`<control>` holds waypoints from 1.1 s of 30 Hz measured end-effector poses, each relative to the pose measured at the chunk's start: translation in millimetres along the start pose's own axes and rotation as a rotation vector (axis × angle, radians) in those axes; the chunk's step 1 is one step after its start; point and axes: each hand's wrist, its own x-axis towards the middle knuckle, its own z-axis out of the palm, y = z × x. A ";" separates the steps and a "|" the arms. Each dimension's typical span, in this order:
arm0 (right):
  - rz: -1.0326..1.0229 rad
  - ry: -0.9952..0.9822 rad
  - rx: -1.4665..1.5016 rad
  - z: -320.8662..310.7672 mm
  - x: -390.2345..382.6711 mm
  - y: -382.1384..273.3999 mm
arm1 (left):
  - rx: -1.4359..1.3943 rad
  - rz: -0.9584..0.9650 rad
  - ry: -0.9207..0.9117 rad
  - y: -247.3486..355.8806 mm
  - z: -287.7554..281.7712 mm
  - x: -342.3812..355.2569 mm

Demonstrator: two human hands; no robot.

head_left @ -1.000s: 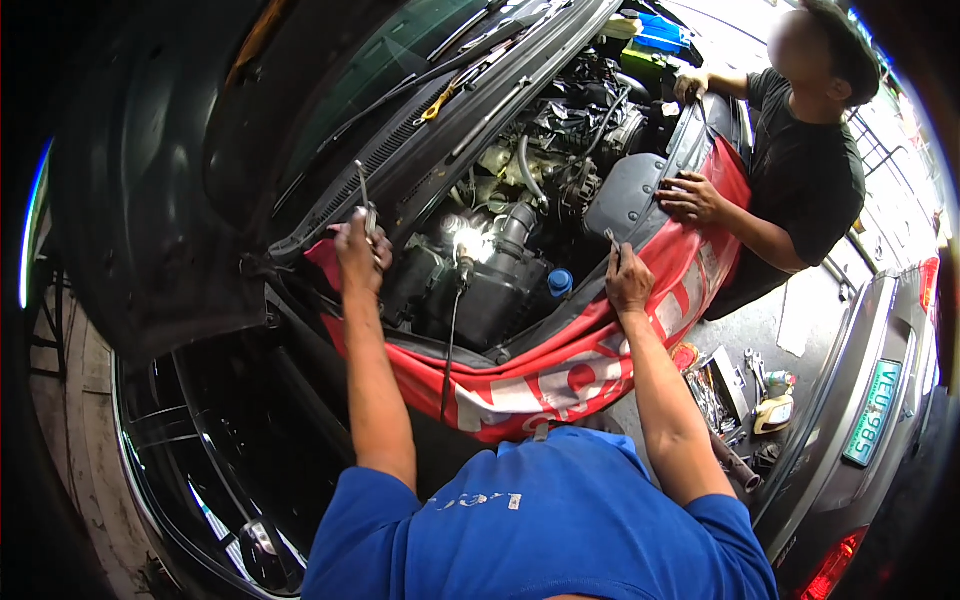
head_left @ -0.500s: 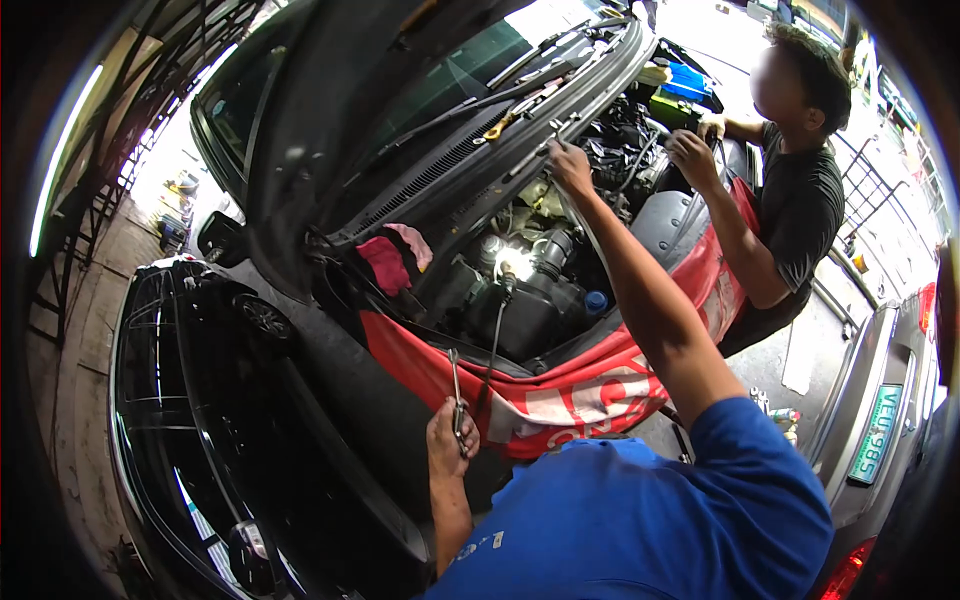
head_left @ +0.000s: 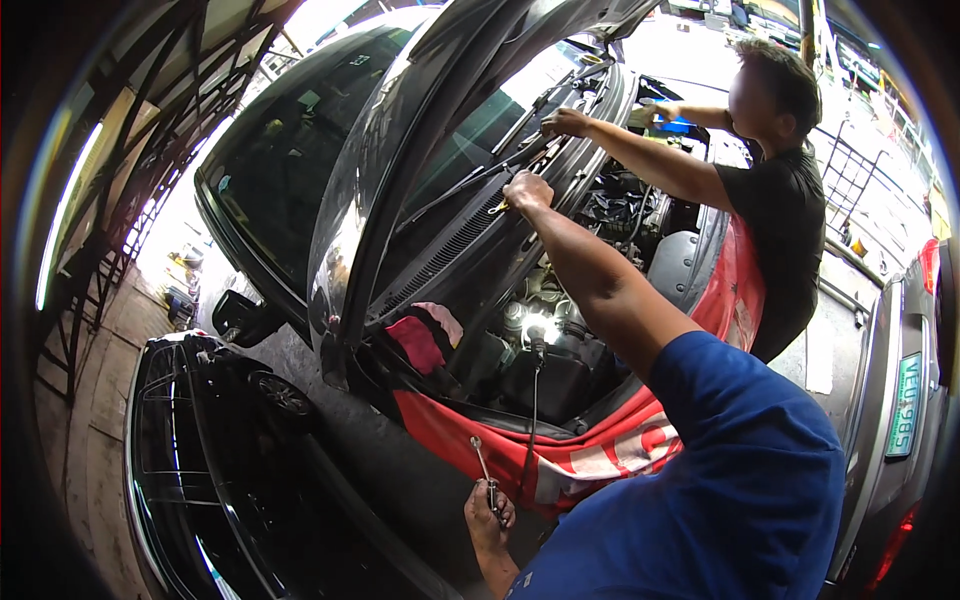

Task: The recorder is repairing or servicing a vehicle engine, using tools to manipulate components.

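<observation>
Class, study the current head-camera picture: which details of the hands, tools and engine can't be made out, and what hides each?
All in the head view:
Whatever the right hand may hold: hidden by the hand itself.
Grip end of the wrench: partly covered by the left hand.
Part of the engine: behind the right forearm.
Parts around the bright light: lost in glare.
Rest of the left forearm: cut off by the lower edge.

We see a lamp (head_left: 540, 330) flaring white near the centre, while glare washes out the upper right. A tube light (head_left: 66, 207) glows at far left; the dark car (head_left: 200, 430) at lower left sinks into shadow. Edges bend, and the corners fall black.
</observation>
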 end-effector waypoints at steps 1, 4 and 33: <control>0.031 -0.057 0.081 1.2 -2.1 -3.4 | -0.001 -0.005 0.007 1.9 -2.4 2.3; -0.354 -0.111 0.017 -8.2 15.8 13.1 | 0.048 0.002 -0.041 9.2 5.3 17.5; -0.433 -0.527 0.864 -147.4 -380.7 57.6 | 0.045 -0.033 -0.118 -5.1 4.4 6.5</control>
